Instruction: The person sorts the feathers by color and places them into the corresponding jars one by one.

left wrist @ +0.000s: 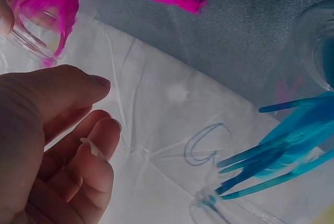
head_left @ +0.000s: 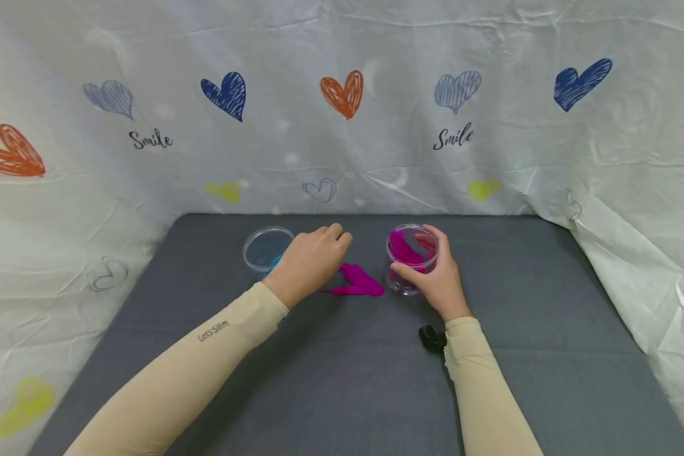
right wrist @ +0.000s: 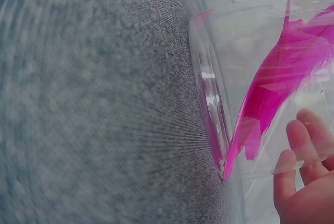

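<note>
My right hand grips a clear plastic cup around its side, thumb in front. Inside that cup are bright pink feathers. My left hand hovers between the two cups, fingers loosely bent and thumb apart from them in the left wrist view; I see nothing held. Below and beside it, more pink feathers lie on the dark cloth. Left of that hand stands a second clear cup, partly hidden by it, with blue feathers inside.
A dark grey cloth covers the table. Behind it hangs a pale curtain printed with hearts, reaching down both sides. A small black device sits at the right wrist.
</note>
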The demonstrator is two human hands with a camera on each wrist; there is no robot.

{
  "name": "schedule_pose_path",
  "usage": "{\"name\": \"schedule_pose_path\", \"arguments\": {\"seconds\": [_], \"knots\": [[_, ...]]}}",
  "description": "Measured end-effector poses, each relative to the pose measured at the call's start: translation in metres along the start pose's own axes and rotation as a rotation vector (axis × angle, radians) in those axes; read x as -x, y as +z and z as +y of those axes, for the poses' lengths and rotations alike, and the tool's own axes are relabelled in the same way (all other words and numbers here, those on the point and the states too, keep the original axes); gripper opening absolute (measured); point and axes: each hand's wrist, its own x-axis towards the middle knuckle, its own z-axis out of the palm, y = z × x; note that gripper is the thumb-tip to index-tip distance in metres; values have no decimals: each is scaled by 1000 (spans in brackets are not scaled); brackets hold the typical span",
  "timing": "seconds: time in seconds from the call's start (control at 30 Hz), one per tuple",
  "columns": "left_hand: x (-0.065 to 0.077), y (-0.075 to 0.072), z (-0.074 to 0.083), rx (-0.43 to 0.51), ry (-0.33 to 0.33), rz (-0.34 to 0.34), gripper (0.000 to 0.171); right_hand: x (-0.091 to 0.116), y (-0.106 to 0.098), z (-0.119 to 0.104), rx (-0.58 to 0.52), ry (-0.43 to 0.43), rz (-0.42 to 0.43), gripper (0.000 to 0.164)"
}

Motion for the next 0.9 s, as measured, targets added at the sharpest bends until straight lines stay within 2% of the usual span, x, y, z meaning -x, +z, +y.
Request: {"name": "schedule_pose_path", "arguments": {"seconds": [0.37,0.47,0.73,0.9], "knots": [[2,17,1,20,0,-37,11,1,-1,-1,11,10,5,96],[2,24,3,30,-6,-67,10,1,-1,-1,15,5,7,96],[0,49,8,66,-26,-198,12,-1,-1,2,16,11,7,96],[0,63,9,90,-37,-235,15,-2,-1,2,16,16,4,96]]}}
